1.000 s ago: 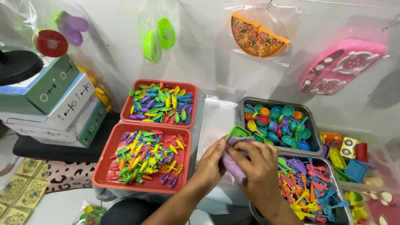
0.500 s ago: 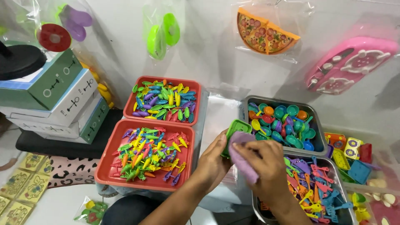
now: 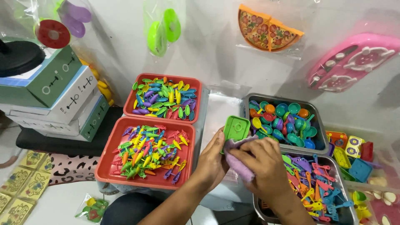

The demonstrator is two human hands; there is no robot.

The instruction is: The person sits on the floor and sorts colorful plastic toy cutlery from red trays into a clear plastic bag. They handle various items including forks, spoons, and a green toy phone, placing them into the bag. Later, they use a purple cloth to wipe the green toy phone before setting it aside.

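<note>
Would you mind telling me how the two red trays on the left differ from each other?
The near red tray holds small toy carrots and spiky bits, mostly green, yellow and orange; the far red tray holds smooth leaf-like oval pieces, with more blue and purple. The near one looks larger and lies closer to the left hand; the far one sits by the wall. Both are red, rectangular and full of small bright plastic pieces.

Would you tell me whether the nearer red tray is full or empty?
Full: the nearer red tray is covered with small colourful plastic toy pieces.
</note>
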